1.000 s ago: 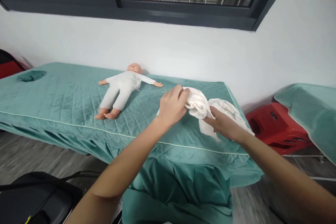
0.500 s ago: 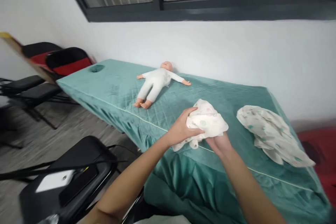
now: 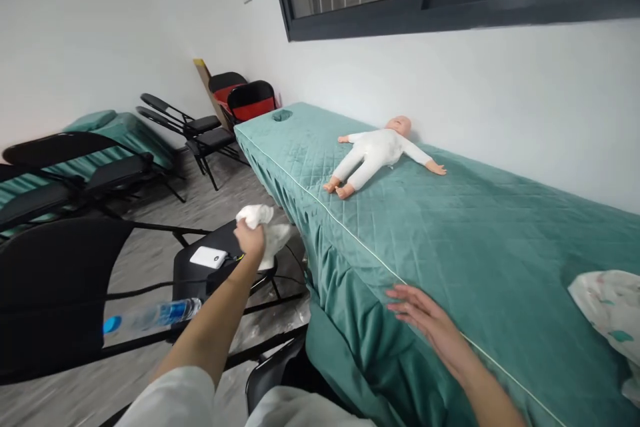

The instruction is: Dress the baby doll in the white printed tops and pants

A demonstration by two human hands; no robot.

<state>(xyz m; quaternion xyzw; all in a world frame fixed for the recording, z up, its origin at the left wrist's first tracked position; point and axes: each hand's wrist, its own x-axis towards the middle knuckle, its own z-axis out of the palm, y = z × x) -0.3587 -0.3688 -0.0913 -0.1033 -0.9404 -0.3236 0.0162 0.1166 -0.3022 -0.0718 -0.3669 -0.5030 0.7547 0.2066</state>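
Observation:
My left hand grips a crumpled white cloth above the seat of a black folding chair. My right hand holds nothing, its fingers apart, over the near edge of the green-covered bed. A baby doll in a white suit lies on its back on the bed near the wall, arms spread. At the right edge of the view, a white patterned cloth lies bunched on the bed.
A white power bank with a cable rests on the chair seat. Close by is a water bottle with a blue cap. More folding chairs stand at the left. Behind the bed is a wall with a dark-framed window.
The view has turned left. My left hand has carried the white cloth from over the bed to above the chair. My right hand has let go of that cloth.

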